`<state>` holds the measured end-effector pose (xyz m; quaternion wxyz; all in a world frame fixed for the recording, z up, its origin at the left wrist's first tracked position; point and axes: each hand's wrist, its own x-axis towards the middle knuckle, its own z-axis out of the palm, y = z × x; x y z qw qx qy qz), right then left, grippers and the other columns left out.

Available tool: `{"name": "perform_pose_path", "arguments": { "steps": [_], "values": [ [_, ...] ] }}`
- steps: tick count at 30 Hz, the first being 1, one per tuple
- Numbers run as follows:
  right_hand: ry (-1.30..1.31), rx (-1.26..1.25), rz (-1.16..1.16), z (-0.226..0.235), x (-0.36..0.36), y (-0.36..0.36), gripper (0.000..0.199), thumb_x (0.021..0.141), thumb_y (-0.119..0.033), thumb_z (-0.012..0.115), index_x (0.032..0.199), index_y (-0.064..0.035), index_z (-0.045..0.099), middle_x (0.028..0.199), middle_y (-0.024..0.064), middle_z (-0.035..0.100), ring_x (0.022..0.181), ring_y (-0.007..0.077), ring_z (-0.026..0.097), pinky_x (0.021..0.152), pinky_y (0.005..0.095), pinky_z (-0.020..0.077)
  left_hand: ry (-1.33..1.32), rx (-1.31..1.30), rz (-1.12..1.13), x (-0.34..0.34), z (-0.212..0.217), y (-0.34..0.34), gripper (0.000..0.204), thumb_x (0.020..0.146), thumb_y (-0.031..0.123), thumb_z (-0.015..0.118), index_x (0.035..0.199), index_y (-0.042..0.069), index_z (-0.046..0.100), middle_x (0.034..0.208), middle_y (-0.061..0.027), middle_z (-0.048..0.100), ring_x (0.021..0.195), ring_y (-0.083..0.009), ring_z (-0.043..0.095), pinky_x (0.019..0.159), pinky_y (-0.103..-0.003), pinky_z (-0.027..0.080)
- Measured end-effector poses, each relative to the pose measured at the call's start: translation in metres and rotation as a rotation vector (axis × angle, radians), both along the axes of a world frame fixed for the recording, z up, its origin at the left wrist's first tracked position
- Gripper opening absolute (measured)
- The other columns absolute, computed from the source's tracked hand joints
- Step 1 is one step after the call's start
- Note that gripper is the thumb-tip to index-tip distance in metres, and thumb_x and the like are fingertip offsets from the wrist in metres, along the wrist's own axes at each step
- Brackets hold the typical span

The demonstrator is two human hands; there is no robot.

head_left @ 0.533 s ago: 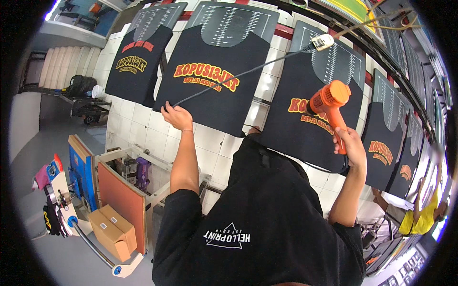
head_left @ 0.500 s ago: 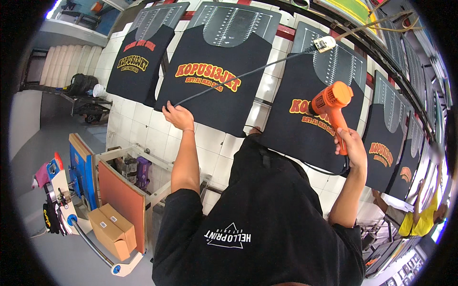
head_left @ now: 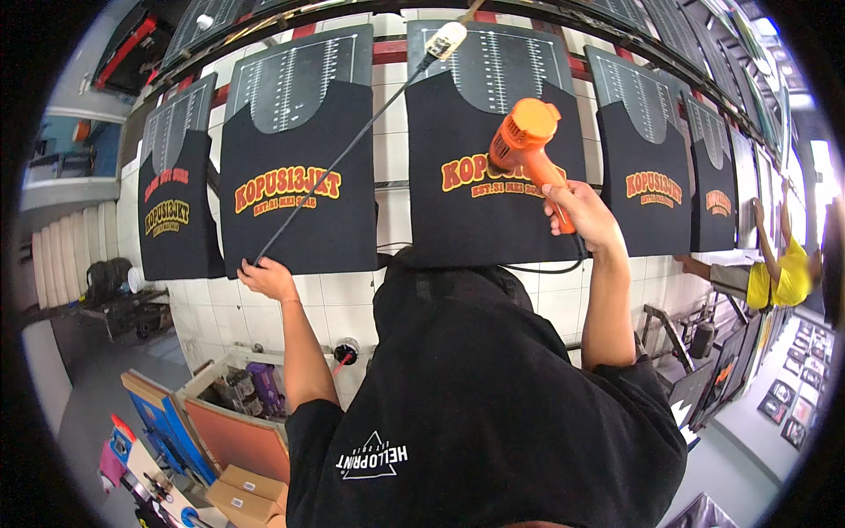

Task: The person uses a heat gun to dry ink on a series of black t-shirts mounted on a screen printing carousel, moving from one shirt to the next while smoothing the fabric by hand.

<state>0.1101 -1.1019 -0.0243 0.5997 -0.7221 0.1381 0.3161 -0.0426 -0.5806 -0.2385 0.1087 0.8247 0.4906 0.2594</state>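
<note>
While the right hand (head_left: 581, 213) grips an orange heat gun (head_left: 528, 145), the left hand (head_left: 269, 280) grasps a dark cord (head_left: 336, 165); the gun covers part of one black shirt (head_left: 484, 224); the cord crosses a neighbouring shirt (head_left: 339, 236).

At 1 o'clock, the orange heat gun (head_left: 525, 132) covered part of the red and yellow lettering (head_left: 459, 173) on the black T-shirt (head_left: 462, 238) behind it; the mouth of its nozzle faced away. The right hand (head_left: 581, 211), at 2 o'clock, hid part of the handle (head_left: 544, 167). At 9 o'clock, the left hand (head_left: 271, 280) masked the end of the power cable (head_left: 339, 169). At 3 o'clock, a co-worker (head_left: 779, 275) had a blurred head. The wall pictures (head_left: 780, 391), at 4 o'clock, were too small to make out. At 7 o'clock, the lower edge cropped the cardboard boxes (head_left: 246, 493).
</note>
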Motion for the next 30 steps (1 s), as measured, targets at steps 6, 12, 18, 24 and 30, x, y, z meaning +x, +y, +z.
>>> {"name": "perform_pose_path", "arguments": {
  "steps": [6,12,18,24,30],
  "values": [
    [-0.067,0.011,-0.051,-0.014,-0.003,0.011,0.024,0.093,-0.029,0.061,0.093,-0.0049,0.057,0.071,0.0000,0.056,0.054,0.0071,0.055,0.048,0.0232,0.0475,0.063,-0.045,-0.078,-0.005,0.007,-0.004,0.052,0.096,0.025,0.042,0.138,-0.005,0.041,0.148,-0.0326,0.027,0.136,-0.0463,0.031,0.111,-0.052,0.030],
    [0.001,-0.046,-0.103,0.002,-0.002,0.010,0.023,0.093,-0.027,0.061,0.091,-0.0046,0.057,0.071,-0.0003,0.056,0.054,0.0074,0.056,0.049,0.0233,0.0477,0.087,-0.085,-0.129,-0.012,0.009,-0.012,0.053,0.096,0.023,0.045,0.140,-0.005,0.038,0.148,-0.0330,0.025,0.136,-0.0469,0.030,0.111,-0.052,0.029],
    [0.037,-0.062,-0.063,0.008,0.000,-0.006,0.024,0.094,-0.028,0.060,0.092,-0.0041,0.056,0.071,0.0000,0.056,0.053,0.0078,0.056,0.048,0.0232,0.0476,0.053,-0.124,-0.193,-0.013,0.010,-0.020,0.054,0.095,0.021,0.046,0.141,-0.007,0.037,0.148,-0.0359,0.024,0.137,-0.0484,0.027,0.112,-0.050,0.028],
    [0.016,-0.058,-0.072,0.006,0.003,-0.012,0.026,0.093,-0.029,0.061,0.095,-0.0033,0.058,0.071,0.0003,0.057,0.054,0.0080,0.056,0.050,0.0236,0.0487,0.083,-0.169,-0.208,-0.019,0.003,-0.028,0.057,0.096,0.024,0.051,0.143,-0.005,0.036,0.150,-0.0349,0.020,0.141,-0.0459,0.023,0.114,-0.047,0.027],
    [-0.029,-0.036,-0.053,0.005,0.012,-0.030,0.028,0.093,-0.029,0.061,0.096,-0.0018,0.058,0.072,0.0016,0.057,0.054,0.0085,0.056,0.050,0.0237,0.0488,0.124,-0.272,-0.209,-0.024,0.001,-0.035,0.063,0.095,0.029,0.055,0.145,-0.003,0.034,0.153,-0.0334,0.014,0.144,-0.0439,0.017,0.114,-0.046,0.026]
  ]
}}
